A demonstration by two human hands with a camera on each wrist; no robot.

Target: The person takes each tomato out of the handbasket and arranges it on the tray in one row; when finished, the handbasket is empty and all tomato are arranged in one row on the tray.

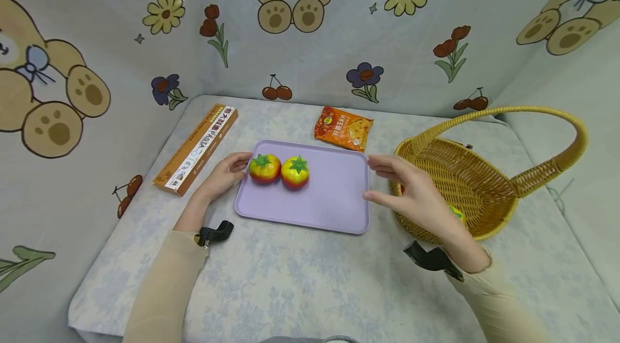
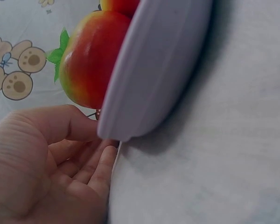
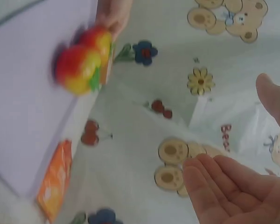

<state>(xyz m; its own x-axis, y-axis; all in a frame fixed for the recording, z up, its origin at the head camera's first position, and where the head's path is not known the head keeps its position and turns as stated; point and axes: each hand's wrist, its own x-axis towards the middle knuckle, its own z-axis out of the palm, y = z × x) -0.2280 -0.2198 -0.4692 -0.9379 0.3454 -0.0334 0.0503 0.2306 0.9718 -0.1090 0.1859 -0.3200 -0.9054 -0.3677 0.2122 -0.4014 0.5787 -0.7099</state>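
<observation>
A lilac tray (image 1: 334,192) lies on the table with two red-and-yellow toy tomatoes (image 1: 263,169) side by side at its left end. My left hand (image 1: 226,173) is at the tray's left edge, loosely bent. In the left wrist view the thumb (image 2: 79,123) meets the tray rim beside a tomato (image 2: 91,60), with the other fingers below; a firm grip does not show. My right hand (image 1: 411,192) hovers by the tray's right edge, thumb and fingers spread apart. In the right wrist view its fingers (image 3: 224,186) are extended and hold nothing.
A wicker basket (image 1: 460,170) with a tall handle stands right of my right hand, with partly hidden colourful items inside. Behind the tray lies an orange snack packet (image 1: 344,127). A long pasta box (image 1: 196,152) lies at the left. Printed cloth (image 1: 339,52) hangs behind the table.
</observation>
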